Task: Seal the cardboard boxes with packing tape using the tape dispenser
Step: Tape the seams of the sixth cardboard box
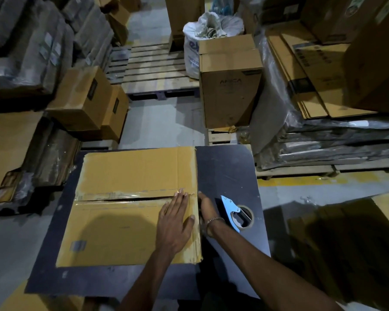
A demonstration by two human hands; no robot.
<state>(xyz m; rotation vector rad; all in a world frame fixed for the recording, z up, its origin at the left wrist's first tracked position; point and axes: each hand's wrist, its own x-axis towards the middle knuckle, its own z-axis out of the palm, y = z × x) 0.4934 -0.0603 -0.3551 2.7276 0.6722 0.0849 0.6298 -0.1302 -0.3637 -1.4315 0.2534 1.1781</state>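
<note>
The cardboard box (130, 205) lies on a dark table (225, 167), its taped seam (121, 197) running left to right. The left hand (174, 223) presses flat, fingers straight, on the seam's right end. The right hand (206, 208) seems curled over the box's right edge, nearer the tape dispenser (236, 213) just beside it.

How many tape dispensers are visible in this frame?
1. The tape dispenser lies on the dark table, just right of the right hand and beside the cardboard box that the left hand presses flat. Others could sit hidden among the surrounding stacks.
</note>
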